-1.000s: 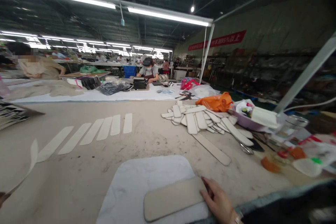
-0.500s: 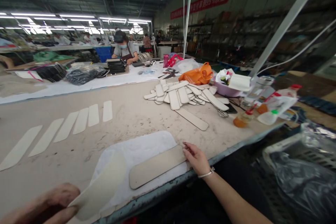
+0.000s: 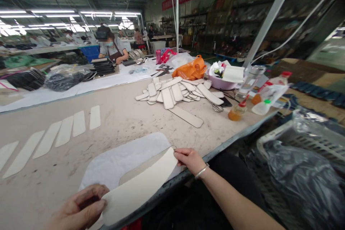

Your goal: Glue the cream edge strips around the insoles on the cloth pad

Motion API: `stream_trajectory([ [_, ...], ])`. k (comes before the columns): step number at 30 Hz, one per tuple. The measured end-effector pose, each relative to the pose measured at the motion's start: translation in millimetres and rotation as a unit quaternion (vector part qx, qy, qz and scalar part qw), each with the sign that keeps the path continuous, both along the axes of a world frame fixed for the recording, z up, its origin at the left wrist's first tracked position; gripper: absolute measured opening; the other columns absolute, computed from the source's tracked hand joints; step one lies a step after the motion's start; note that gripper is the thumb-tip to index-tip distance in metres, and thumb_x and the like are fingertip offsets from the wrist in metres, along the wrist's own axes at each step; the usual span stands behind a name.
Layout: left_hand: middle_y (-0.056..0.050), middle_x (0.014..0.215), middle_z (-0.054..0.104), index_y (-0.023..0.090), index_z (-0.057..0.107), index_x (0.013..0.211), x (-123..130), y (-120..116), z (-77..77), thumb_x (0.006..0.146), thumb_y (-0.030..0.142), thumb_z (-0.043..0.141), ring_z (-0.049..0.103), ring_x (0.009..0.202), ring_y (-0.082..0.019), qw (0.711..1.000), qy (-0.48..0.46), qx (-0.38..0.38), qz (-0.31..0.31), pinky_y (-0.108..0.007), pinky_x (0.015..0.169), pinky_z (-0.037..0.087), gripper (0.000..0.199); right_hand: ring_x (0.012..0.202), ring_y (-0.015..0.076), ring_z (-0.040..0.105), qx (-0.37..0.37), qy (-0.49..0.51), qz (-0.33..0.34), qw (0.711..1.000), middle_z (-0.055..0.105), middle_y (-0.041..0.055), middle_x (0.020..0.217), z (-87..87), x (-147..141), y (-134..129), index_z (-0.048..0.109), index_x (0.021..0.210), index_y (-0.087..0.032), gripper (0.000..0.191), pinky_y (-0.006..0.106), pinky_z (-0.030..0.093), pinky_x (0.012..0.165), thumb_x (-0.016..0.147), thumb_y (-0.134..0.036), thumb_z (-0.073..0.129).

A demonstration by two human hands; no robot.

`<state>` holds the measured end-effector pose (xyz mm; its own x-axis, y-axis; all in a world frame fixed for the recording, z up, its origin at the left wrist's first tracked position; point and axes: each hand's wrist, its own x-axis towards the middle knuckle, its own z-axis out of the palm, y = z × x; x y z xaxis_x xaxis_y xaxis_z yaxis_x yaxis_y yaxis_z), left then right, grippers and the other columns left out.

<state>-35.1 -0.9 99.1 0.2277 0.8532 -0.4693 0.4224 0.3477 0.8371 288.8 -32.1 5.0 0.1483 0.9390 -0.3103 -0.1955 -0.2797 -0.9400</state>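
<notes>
A long cream strip [image 3: 140, 190] with rounded ends is stretched between my two hands. My left hand [image 3: 81, 206] pinches its near left end between thumb and fingers. At the far right end, the fingertips of my right hand [image 3: 190, 160] grip its corner. Under the strip, mostly hidden, a beige strip [image 3: 132, 175] with a thin dark edge lies on a white sheet [image 3: 115, 156]. Whether the two strips touch I cannot tell. Several pale strips [image 3: 64, 131] lie in a row on the table to the left.
A pile of dark-edged strips [image 3: 176, 95] lies at mid-table, with an orange bag [image 3: 190, 70] behind. Scissors [image 3: 217, 107], a bottle of amber liquid [image 3: 237, 111] and a purple basin [image 3: 222, 83] stand right. A crate [image 3: 280, 133] is beside the table; a co-worker [image 3: 114, 46] sits opposite.
My left hand has brought the cream strip rightward over the beige strip. My right hand, earlier at the beige strip's end, now grips the cream strip's far end. The view has shifted right.
</notes>
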Motion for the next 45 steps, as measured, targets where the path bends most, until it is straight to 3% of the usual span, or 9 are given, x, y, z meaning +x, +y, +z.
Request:
stream_trajectory([
  [4, 0.004, 0.053, 0.044, 0.019, 0.058, 0.07, 0.7, 11.8, -25.1, 0.058, 0.049, 0.067, 0.035, 0.046, -0.008, 0.999, 0.016, -0.034, -0.011, -0.02, 0.041, 0.027, 0.033, 0.047, 0.0103, 0.052, -0.032, -0.101, 0.005, 0.994, 0.059, -0.0026, 0.057, 1.0, 6.1, 0.3, 0.066, 0.083, -0.018, 0.029, 0.024, 0.044, 0.049, 0.066, -0.041, 0.063],
  [8, 0.008, 0.047, 0.033, 0.017, 0.054, 0.069, 4.7, 22.4, -51.7, 0.058, 0.055, 0.064, 0.024, 0.041, -0.005, 0.997, 0.06, -0.038, 0.011, -0.019, 0.041, 0.014, 0.041, 0.052, 0.0114, 0.054, -0.008, -0.259, 0.011, 0.966, 0.061, -0.0034, 0.059, -4.6, 10.0, 5.9, 0.062, 0.097, -0.019, 0.032, 0.023, 0.041, 0.051, 0.068, -0.032, 0.06],
  [11, 0.008, 0.044, 0.033, 0.016, 0.054, 0.07, 9.2, 28.0, -66.9, 0.055, 0.059, 0.062, 0.024, 0.039, -0.006, 0.993, 0.111, -0.035, 0.012, -0.02, 0.041, 0.012, 0.046, 0.06, 0.013, 0.057, 0.005, -0.353, 0.02, 0.936, 0.064, -0.0029, 0.062, -8.7, 10.4, 11.2, 0.062, 0.1, -0.019, 0.032, 0.024, 0.042, 0.059, 0.069, -0.028, 0.059],
  [14, 0.006, 0.048, 0.043, 0.017, 0.054, 0.073, 11.7, 33.2, -75.2, 0.054, 0.059, 0.062, 0.034, 0.041, -0.009, 0.99, 0.139, -0.012, 0.008, -0.021, 0.041, 0.018, 0.047, 0.064, 0.0139, 0.059, -0.005, -0.391, 0.023, 0.92, 0.065, -0.0017, 0.064, -10.8, 11.2, 15.1, 0.061, 0.102, -0.018, 0.033, 0.025, 0.042, 0.064, 0.07, -0.027, 0.057],
  [20, 0.004, 0.053, 0.056, 0.019, 0.05, 0.085, 7.0, 40.9, -84.0, 0.054, 0.055, 0.064, 0.046, 0.044, -0.013, 0.985, 0.172, 0.002, -0.032, -0.022, 0.043, 0.028, 0.05, 0.064, 0.0147, 0.06, -0.039, -0.422, 0.042, 0.905, 0.065, -0.0014, 0.062, -13.0, 16.2, 22.2, 0.061, 0.098, -0.017, 0.031, 0.025, 0.041, 0.063, 0.07, -0.031, 0.058],
  [27, 0.004, 0.057, 0.061, 0.021, 0.047, 0.081, 9.1, 38.0, -84.2, 0.063, 0.046, 0.059, 0.057, 0.055, -0.017, 0.97, 0.219, 0.093, -0.04, -0.026, 0.054, 0.036, 0.033, 0.064, 0.0146, 0.06, -0.048, -0.451, 0.056, 0.89, 0.065, -0.0024, 0.06, -13.7, 14.1, 24.9, 0.062, 0.094, -0.018, 0.026, 0.026, 0.041, 0.065, 0.071, -0.03, 0.056],
  [35, 0.004, 0.059, 0.058, 0.021, 0.044, 0.081, 15.4, 30.6, -82.0, 0.07, 0.031, 0.054, 0.056, 0.057, -0.015, 0.959, 0.244, 0.138, -0.045, -0.025, 0.057, 0.036, 0.018, 0.065, 0.0154, 0.061, -0.051, -0.488, 0.08, 0.868, 0.065, -0.0024, 0.062, -13.3, 13.0, 24.5, 0.061, 0.092, -0.02, 0.024, 0.026, 0.04, 0.065, 0.072, -0.03, 0.052],
  [45, 0.0, 0.069, 0.057, 0.019, 0.042, 0.087, 20.8, 22.9, -85.3, 0.08, 0.025, 0.046, 0.055, 0.064, -0.015, 0.928, 0.287, 0.218, -0.092, -0.026, 0.061, 0.037, 0.01, 0.064, 0.0143, 0.061, -0.041, -0.493, 0.074, 0.866, 0.066, -0.0023, 0.065, -13.6, 12.1, 21.4, 0.061, 0.091, -0.02, 0.024, 0.025, 0.042, 0.064, 0.072, -0.031, 0.052],
])
